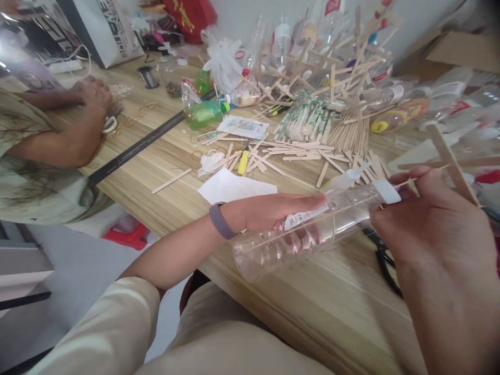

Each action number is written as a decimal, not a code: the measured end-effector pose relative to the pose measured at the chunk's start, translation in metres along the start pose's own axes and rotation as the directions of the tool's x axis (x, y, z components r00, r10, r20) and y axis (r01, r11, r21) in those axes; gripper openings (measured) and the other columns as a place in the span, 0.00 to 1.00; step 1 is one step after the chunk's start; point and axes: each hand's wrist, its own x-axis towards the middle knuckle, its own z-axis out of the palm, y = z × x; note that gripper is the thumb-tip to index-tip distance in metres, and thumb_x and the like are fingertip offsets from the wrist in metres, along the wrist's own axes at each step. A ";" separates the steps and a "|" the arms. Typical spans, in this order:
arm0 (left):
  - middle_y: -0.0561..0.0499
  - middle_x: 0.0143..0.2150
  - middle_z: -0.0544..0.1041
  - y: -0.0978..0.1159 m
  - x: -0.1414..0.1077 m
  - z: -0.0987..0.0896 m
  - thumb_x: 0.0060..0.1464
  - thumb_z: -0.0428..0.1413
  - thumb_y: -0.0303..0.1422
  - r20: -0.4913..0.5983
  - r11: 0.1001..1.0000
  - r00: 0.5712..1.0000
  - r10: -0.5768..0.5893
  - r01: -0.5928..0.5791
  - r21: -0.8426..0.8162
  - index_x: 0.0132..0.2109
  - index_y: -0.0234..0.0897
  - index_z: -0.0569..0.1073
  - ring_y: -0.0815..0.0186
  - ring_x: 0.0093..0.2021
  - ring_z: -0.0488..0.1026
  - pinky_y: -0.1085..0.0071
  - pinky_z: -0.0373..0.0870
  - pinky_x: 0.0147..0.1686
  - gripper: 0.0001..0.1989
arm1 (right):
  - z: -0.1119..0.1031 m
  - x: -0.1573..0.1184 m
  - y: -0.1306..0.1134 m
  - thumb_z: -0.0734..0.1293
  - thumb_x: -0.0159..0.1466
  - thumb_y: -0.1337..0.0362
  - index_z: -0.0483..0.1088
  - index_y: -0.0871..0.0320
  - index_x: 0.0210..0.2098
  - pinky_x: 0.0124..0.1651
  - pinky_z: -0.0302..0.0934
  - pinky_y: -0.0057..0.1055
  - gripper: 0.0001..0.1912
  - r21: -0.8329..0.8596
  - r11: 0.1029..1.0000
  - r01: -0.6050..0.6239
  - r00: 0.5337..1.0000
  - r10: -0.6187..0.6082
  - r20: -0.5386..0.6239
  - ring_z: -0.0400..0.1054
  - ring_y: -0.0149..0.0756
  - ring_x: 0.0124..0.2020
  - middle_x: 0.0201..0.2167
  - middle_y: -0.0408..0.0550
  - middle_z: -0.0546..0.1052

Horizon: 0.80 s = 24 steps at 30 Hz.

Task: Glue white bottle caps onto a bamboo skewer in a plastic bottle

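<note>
A clear plastic bottle (273, 250) lies tilted above the table's front edge, its white-capped neck toward the right. My left hand (273, 211) is wrapped round its far side, over the label. A thin wooden stick (406, 183) passes by the white cap (386, 191) and seems to run along the bottle. At the cap end, my right hand (437, 224) pinches this stick between thumb and fingers. Flat wooden sticks joined in a cross (453, 161) stand just beyond the right hand, partly hidden by it.
Wooden sticks (300, 148), a yellow-handled screwdriver (243, 160) and white paper (236, 186) lie beyond the bottle. Black-handled scissors (386, 268) sit under the right hand. Plastic bottles (406, 112) crowd the back. Another person's hands (96, 94) work at the left.
</note>
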 end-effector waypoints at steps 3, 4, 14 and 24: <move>0.49 0.34 0.73 0.001 0.001 0.000 0.58 0.47 0.53 -0.025 0.999 0.999 -0.039 0.039 -0.006 0.39 0.34 0.73 0.68 0.29 0.70 0.69 0.68 0.32 0.24 | 0.003 0.000 0.002 0.56 0.66 0.77 0.67 0.58 0.18 0.28 0.65 0.27 0.23 0.021 0.998 -0.064 0.996 0.065 -0.063 0.61 0.22 0.21 0.23 0.39 0.66; 0.49 0.34 0.73 0.001 0.002 0.000 0.58 0.47 0.52 -0.031 0.999 0.998 -0.049 0.049 -0.015 0.39 0.34 0.73 0.68 0.29 0.70 0.69 0.68 0.32 0.24 | 0.003 0.000 0.002 0.56 0.66 0.78 0.67 0.58 0.18 0.29 0.66 0.28 0.22 0.034 0.996 -0.080 0.994 0.083 -0.078 0.62 0.22 0.22 0.23 0.39 0.66; 0.49 0.34 0.73 0.002 -0.001 0.002 0.58 0.47 0.52 -0.038 1.000 0.999 -0.024 0.024 -0.004 0.39 0.34 0.73 0.68 0.29 0.70 0.70 0.69 0.31 0.24 | -0.008 0.010 0.005 0.59 0.63 0.77 0.67 0.57 0.20 0.27 0.64 0.26 0.18 -0.019 1.000 -0.009 0.998 0.011 0.058 0.61 0.23 0.22 0.25 0.38 0.65; 0.48 0.34 0.72 0.003 -0.003 0.004 0.58 0.47 0.53 -0.031 1.000 0.999 -0.017 0.017 0.009 0.41 0.33 0.74 0.68 0.29 0.69 0.68 0.67 0.33 0.25 | 0.004 0.002 0.004 0.58 0.64 0.78 0.67 0.58 0.19 0.33 0.67 0.30 0.19 0.056 0.997 -0.059 0.996 0.063 -0.063 0.61 0.22 0.22 0.24 0.38 0.67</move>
